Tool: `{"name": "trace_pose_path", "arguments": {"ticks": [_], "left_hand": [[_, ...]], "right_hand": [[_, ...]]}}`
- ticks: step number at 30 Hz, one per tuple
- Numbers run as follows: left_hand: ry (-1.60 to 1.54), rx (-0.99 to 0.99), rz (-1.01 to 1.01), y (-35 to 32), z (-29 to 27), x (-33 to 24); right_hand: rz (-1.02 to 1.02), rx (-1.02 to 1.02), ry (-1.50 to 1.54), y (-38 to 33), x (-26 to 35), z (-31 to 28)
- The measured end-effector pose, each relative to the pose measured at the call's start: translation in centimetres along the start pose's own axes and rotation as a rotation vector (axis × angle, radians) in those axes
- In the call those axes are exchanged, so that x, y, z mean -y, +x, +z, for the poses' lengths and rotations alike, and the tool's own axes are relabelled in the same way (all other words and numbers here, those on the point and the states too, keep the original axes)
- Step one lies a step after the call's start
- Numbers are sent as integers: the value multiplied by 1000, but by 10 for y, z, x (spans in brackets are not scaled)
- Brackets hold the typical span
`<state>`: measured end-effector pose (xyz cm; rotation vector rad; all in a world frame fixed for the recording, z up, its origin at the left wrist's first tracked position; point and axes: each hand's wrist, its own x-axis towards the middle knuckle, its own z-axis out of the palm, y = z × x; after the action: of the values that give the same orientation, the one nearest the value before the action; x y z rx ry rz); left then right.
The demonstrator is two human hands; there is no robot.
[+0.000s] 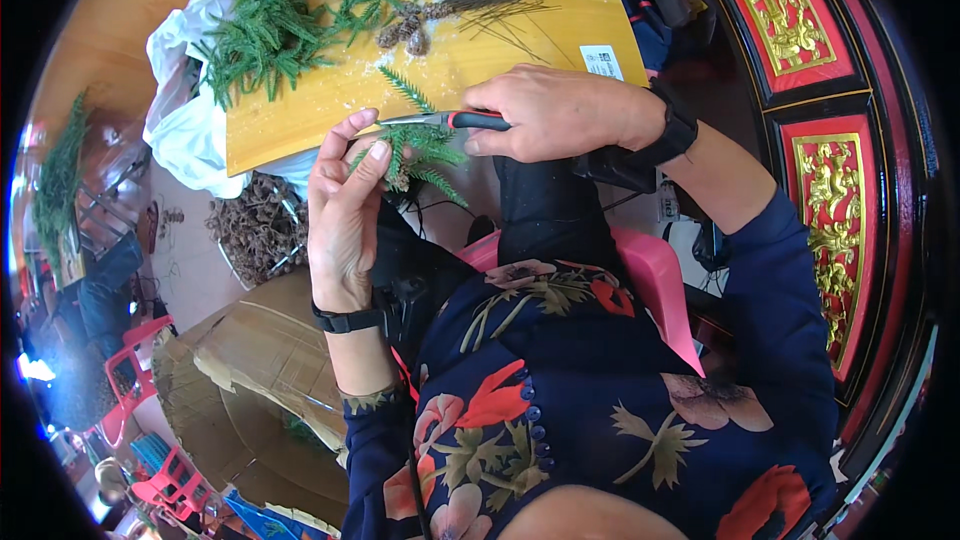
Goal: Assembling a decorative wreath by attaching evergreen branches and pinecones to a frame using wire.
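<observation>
- In the head view, the left hand (345, 190) is pinching a green sprig (428, 152) between thumb and fingers at the near edge of the yellow table (300, 130).
- The right hand (560, 115) is gripping red-and-black pliers (470, 120), their tip ending beside the left fingertips.
- Brown cones (405, 32) are lying near heaped greenery (260, 35).

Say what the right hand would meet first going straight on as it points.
The right hand leads with its pliers, whose tips point at the fingers of the left hand; those probably come first, though depth is unclear.
</observation>
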<state>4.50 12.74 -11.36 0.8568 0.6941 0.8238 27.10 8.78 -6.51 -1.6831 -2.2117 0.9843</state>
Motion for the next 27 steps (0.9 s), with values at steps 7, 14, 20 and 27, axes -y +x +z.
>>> {"name": "trace_pose_path", "arguments": {"ticks": [7,14,20,27], "left_hand": [[39,77,-6,5,0,-4],[453,18,195,0,6,1],[762,-95,329,-6,9,8],[692,-128,326,-4,18,7]], "right_hand": [[-50,-51,-7,3,-8,2],[-27,-187,-126,-6,4,8],[42,-322,-199,-10,18,16],[76,-275,-221,-6,10,6]]}}
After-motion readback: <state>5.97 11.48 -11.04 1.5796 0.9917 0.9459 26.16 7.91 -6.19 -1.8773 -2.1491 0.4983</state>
